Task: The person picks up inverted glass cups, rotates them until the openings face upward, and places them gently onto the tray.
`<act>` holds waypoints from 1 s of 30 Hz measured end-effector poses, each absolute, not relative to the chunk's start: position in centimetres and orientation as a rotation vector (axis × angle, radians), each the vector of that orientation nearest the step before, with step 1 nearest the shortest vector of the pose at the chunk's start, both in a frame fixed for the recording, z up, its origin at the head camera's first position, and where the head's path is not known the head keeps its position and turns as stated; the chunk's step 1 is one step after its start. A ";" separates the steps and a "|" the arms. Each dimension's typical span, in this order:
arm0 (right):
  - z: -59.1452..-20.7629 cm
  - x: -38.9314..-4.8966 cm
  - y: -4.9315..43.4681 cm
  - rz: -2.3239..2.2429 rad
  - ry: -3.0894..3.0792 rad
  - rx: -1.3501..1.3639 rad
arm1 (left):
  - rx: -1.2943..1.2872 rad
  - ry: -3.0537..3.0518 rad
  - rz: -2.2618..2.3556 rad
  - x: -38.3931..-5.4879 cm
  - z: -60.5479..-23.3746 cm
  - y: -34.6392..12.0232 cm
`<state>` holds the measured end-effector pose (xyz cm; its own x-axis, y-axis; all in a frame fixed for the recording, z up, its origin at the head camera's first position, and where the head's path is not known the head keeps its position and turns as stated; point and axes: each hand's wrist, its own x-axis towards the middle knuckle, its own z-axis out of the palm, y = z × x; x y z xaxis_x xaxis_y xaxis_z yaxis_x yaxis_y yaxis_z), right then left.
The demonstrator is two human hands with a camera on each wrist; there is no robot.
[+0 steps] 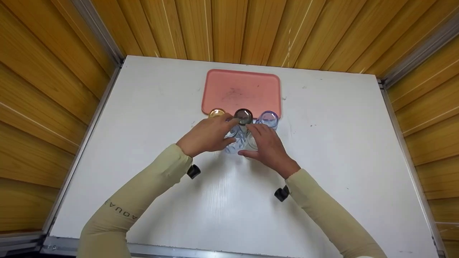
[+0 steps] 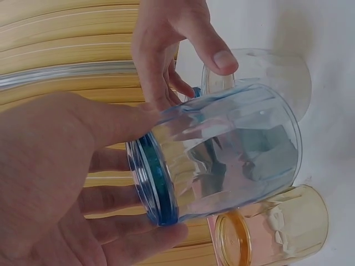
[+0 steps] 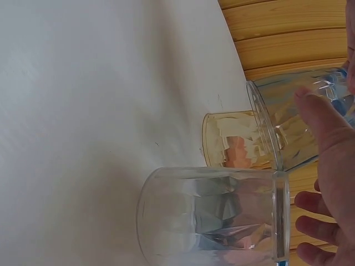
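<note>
My left hand (image 1: pixel 209 135) grips a blue-tinted glass tumbler (image 2: pixel 233 155) by its thick base, thumb on one side and fingers on the other. The tumbler is upside down and leans against the line of its neighbours. Beside it stands an upside-down clear tumbler (image 3: pixel 216 216). My right hand (image 1: pixel 268 148) is spread around the base of that clear one, fingers loose and thumb apart. Behind them, also base up, are an amber tumbler (image 1: pixel 216 112), a dark grey tumbler (image 1: pixel 244 116) and a violet-blue tumbler (image 1: pixel 269 119). My fingers partly cover the amber one.
A pink tray (image 1: pixel 244 89) lies flat just beyond the tumblers on the white table (image 1: pixel 322 143). Wood-patterned panels (image 1: pixel 229 32) with metal framing enclose the back and both sides. A black wrist-camera mount (image 1: pixel 193 171) hangs under the left sleeve.
</note>
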<state>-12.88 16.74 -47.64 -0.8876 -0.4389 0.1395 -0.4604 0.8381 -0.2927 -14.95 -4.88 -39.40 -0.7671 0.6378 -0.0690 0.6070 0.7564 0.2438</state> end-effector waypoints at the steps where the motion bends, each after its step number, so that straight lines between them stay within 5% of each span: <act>1: -47.6 -12.9 16.7 0.498 -2.951 0.719 | 0.997 2.802 0.315 -14.9 -39.4 -4.9; 30: -47.7 -12.8 16.1 0.567 -2.980 0.692 | 1.040 2.818 0.314 -14.6 -38.3 -4.9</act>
<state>-12.76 16.11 -47.75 -0.9006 -0.4206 0.1098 -0.4316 0.8347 -0.3422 -14.65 -4.91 -38.30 -0.7563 0.6528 -0.0418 0.6276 0.7421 0.2353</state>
